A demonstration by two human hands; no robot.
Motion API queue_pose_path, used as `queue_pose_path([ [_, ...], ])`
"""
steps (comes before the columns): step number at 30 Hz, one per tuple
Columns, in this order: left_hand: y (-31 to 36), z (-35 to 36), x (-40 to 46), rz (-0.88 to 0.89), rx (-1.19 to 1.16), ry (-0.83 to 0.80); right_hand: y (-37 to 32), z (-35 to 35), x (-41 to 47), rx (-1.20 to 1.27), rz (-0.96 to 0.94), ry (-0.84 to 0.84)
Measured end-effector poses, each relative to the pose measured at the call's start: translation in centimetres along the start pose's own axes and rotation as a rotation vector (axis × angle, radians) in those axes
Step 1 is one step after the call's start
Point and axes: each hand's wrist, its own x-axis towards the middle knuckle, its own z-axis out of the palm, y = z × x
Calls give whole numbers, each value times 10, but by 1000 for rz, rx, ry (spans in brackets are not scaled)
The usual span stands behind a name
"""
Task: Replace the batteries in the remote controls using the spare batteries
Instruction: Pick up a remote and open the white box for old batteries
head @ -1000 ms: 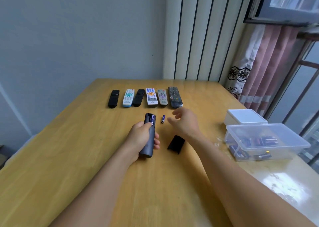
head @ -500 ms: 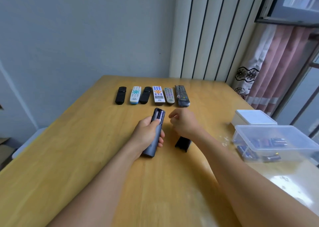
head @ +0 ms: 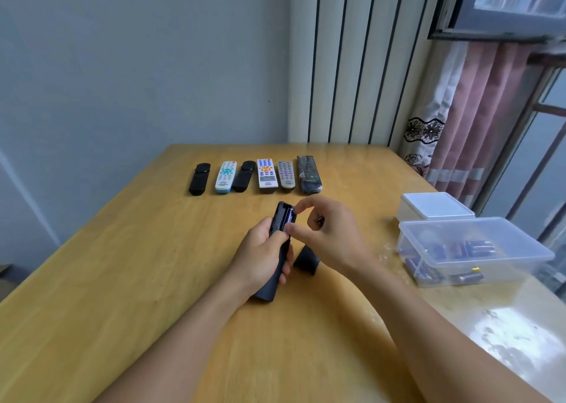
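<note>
The left hand (head: 260, 249) grips a slim dark remote (head: 277, 246) above the smooth wooden table (head: 122, 280). The right hand (head: 330, 237) has its fingers (head: 301, 208) pinching a cylindrical battery (head: 290, 215) in the open compartment.

No print on any remote is legible.

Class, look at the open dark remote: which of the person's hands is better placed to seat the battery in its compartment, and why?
Right. The right hand already pinches the battery at the open compartment, while the left hand grips the dark remote, steadying it.
</note>
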Motion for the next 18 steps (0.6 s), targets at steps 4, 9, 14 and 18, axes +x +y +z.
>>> queue_pose_path([
  [4,-3,-1,5,10,22,19,7,5,2,-65,-34,61],
  [9,-4,-1,7,27,96,20,10,8,4,-78,-45,63],
  [14,-6,-1,8,49,160,12,14,12,10,-59,-51,86],
  [18,-7,-1,10,61,200,21,17,14,13,-44,-57,77],
])
